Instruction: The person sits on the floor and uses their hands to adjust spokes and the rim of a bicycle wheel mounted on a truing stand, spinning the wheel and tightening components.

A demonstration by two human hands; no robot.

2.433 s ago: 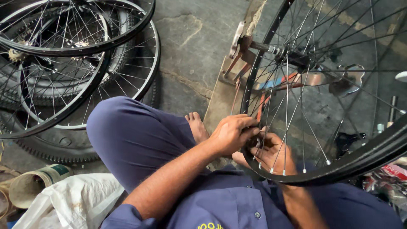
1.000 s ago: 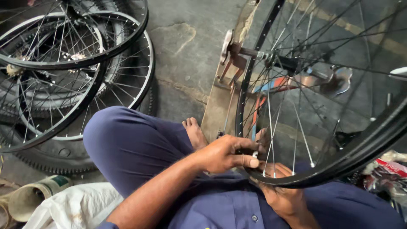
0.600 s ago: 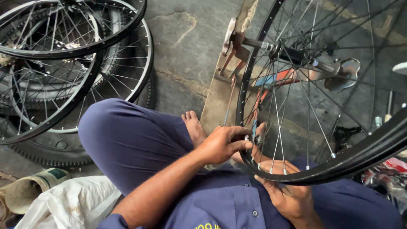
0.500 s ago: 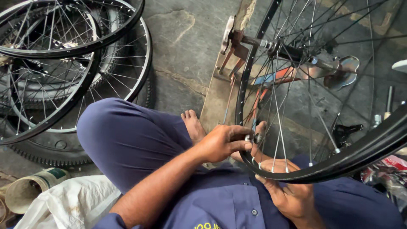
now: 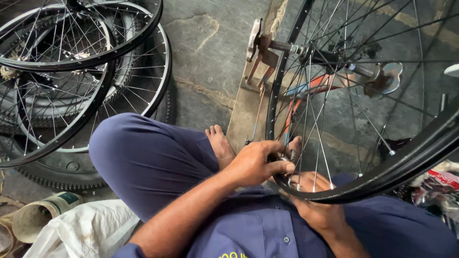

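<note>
Left hand [image 5: 256, 165]: closed, fingertips pinched on a small dark tool [image 5: 282, 156] at the near inner edge of the rim, where a spoke [image 5: 306, 138] meets it.
Right hand [image 5: 318, 208]: under the rim at its nearest point, palm up, fingers curled against the rim's outer side; much of it is hidden by the rim, so how firm the grip is cannot be told.
Wheel [image 5: 382, 177]: black bicycle rim with thin metal spokes, upright, filling the right half of the view; its lowest arc sits just above the person's lap.
Hub [image 5: 330, 59]: far centre-right, on a threaded axle held in a rusty metal stand [image 5: 260, 48].
Stand base: a worn wooden board [image 5: 244, 114] lying on the stone floor [image 5: 210, 48].
Legs: crossed, in blue trousers [image 5: 153, 162], a bare foot [image 5: 220, 143] beside the board.
Far left: other spoked wheels [image 5: 81, 62] stacked over a tyre [image 5: 57, 174].
Near left: a white sack [image 5: 81, 231] and a paper cup [image 5: 40, 215] on its side.
</note>
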